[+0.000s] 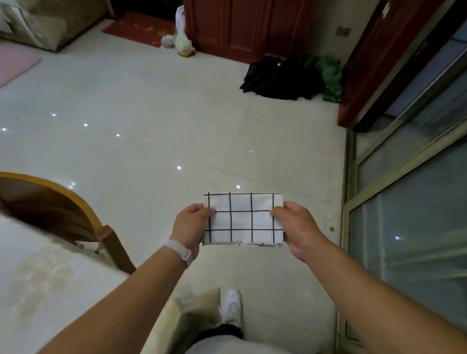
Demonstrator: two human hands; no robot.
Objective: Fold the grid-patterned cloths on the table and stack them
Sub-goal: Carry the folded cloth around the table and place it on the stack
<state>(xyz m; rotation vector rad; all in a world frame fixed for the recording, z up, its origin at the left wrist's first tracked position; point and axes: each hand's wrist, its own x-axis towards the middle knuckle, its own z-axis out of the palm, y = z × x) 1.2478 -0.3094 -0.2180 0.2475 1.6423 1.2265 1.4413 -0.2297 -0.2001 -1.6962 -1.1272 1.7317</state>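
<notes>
Currently, a folded grid-patterned cloth [243, 219] is pinched at both short ends — its left edge by the left hand [192, 223], its right by the right hand [294, 230] — and held taut above the tiled floor [147, 133], right of the table [29, 273] and wooden chair [50, 206].

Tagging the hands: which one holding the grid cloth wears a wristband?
The left hand: a white wristband circles its wrist. The right hand, also gripping the grid cloth, has a bare wrist.
</notes>
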